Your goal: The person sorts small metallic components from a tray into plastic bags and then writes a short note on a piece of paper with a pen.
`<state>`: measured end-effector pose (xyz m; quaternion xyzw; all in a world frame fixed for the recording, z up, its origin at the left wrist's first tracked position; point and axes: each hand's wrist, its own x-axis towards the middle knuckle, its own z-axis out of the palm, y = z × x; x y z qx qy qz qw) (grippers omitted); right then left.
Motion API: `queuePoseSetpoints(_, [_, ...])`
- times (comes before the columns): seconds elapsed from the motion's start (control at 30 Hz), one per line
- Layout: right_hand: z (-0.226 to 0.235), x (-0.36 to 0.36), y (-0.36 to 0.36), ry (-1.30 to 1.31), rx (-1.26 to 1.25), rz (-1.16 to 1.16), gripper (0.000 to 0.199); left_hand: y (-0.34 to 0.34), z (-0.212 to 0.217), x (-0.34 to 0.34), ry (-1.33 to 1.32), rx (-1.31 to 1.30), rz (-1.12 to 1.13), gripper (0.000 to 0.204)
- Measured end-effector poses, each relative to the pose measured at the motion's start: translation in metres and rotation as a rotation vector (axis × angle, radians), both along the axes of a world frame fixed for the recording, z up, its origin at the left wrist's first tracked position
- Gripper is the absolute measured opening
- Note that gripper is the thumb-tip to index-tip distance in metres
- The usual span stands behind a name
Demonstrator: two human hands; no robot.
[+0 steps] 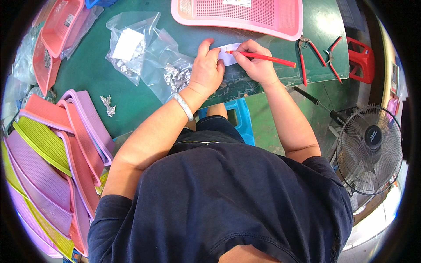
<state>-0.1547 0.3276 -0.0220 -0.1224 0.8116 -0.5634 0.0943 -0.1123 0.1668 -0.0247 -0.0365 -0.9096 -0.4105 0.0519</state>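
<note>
Red pencil [263, 58]: I see it gripped in my right hand [256, 61], fingers closed round it, tip on the paper slip [230, 55].
Left hand [206, 70]: flat, fingers extended, pinning the slip's left end to the green table [131, 101].
Slip: at 12 o'clock, just below the pink tray [245, 15].
Bags [144, 57]: clear plastic, 10 o'clock of left hand.
Pliers [307, 55]: 3 o'clock of pencil.
</note>
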Motion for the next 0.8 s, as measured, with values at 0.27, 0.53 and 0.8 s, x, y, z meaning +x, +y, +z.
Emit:
queuePoseSetpoints(0.27, [0.013, -0.002, -0.003, 0.026, -0.001, -0.062, 0.015, -0.001, 0.005, -0.002, -0.109, 0.055, -0.016, 0.026])
queuePoseSetpoints(0.53, [0.001, -0.001, -0.007, 0.055, 0.047, 0.027, 0.012, -0.002, 0.005, -0.002, -0.107, 0.075, -0.008, 0.027])
queuePoseSetpoints(0.8, [0.001, -0.001, -0.008, 0.057, 0.060, 0.056, 0.013, -0.001, 0.005, -0.001, -0.119, 0.100, -0.004, 0.027])
